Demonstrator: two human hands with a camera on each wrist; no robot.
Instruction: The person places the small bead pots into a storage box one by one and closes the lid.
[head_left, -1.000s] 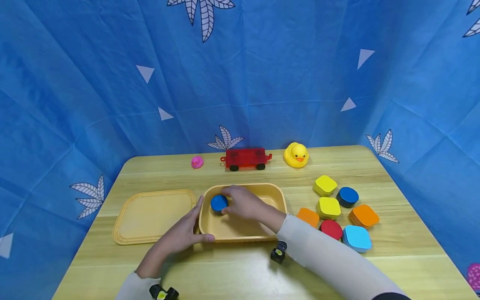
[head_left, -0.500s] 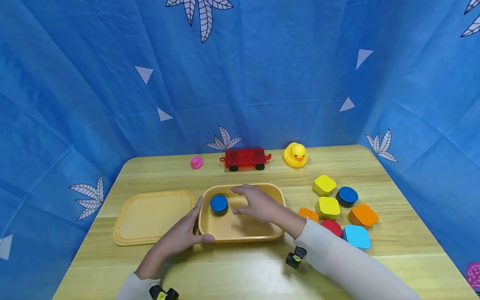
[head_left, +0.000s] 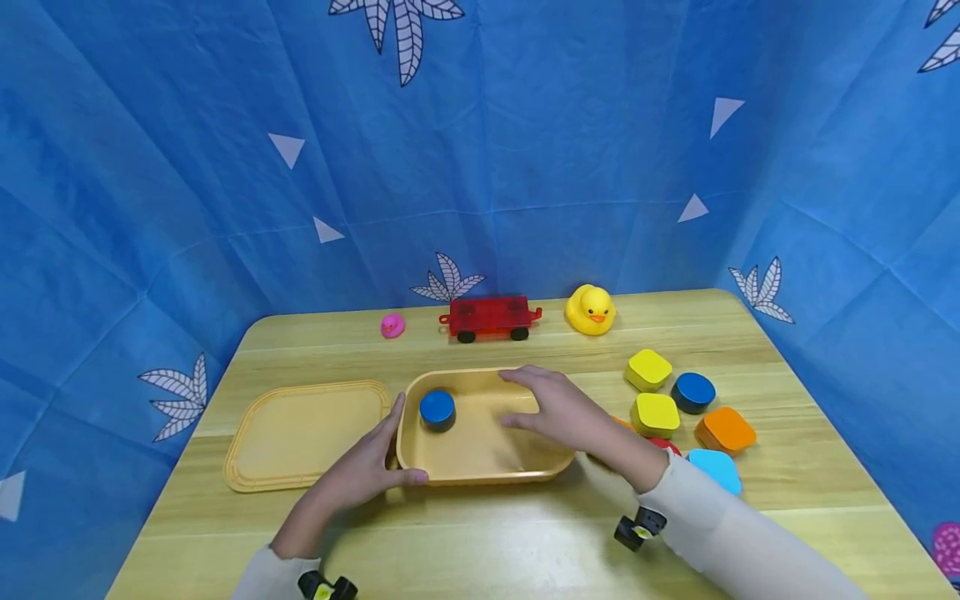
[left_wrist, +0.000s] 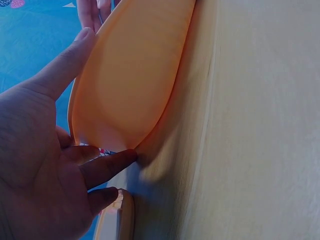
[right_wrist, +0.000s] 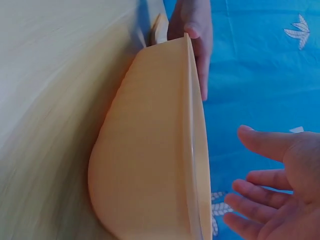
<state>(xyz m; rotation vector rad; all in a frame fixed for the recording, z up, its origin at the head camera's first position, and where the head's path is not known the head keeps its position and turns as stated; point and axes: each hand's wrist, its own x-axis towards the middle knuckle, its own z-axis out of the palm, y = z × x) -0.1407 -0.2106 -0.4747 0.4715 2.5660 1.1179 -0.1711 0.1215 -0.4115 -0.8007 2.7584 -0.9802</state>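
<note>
The table point(head_left: 525, 542) bore the tub point(head_left: 472, 454). My right hand point(head_left: 562, 408) hung over its three o'clock end, fingers spread, holding nothing; my left hand point(head_left: 360, 471), fingers splayed, touched its nine o'clock end. Inside, toward ten o'clock, sat the blue block point(head_left: 437, 409). I judged a careless left push could shift both.

One block point(head_left: 438, 407) sits in the tub point(head_left: 472, 446), a tray point(head_left: 315, 433) left, a wagon point(head_left: 491, 315) behind, perhaps seven blocks point(head_left: 656, 413) right.
</note>
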